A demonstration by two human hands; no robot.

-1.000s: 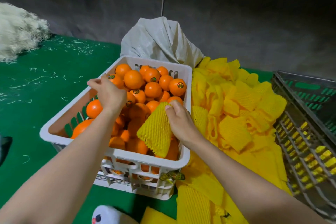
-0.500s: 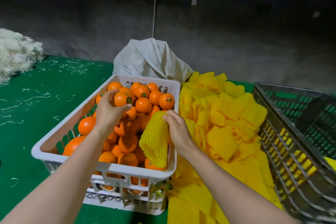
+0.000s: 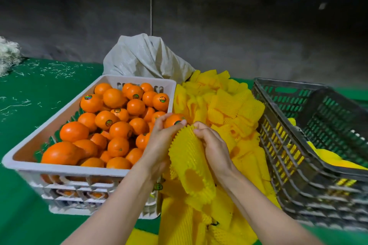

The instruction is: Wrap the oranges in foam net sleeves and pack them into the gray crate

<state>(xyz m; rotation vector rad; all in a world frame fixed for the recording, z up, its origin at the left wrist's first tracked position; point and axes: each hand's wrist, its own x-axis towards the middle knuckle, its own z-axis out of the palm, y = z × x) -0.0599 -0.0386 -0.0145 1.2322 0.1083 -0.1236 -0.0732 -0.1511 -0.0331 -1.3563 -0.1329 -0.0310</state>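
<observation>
**Hand state.** The left hand grips one orange between curled fingers and thumb. The right hand pinches the far rim of a yellow foam net sleeve with curled fingers. Neither hand is free.

**Position of the work.** The orange is held in the air just off the right wall of the white crate, above the pile of sleeves. The gray crate stands to the right of the pile, well apart from both hands. The right hand is the nearer of the two to it. Yellow wrapped shapes already lie in its bottom.

**Governing relation.** The sleeve's long axis runs from its far, upper rim at the fingertips down to an open mouth at its near, lower end. The orange sits at the far rim, on the left side, touching or almost touching the serrated edge. It is not yet inside the sleeve. Judged from this layout, the next move is to enter the orange at the far rim and push it along the axis towards the near end, while the right hand holds the rim open. If the rim collapses, the fruit is likely to catch on the edge.

**Labels and writing.**
- Several oranges in the white crate carry small round stickers with a shiny green-gold look.
- The print on the stickers is too small to read.
- No other writing is legible.

**Surroundings.** A pale sack stands behind the white crate, and everything rests on a green surface.
</observation>
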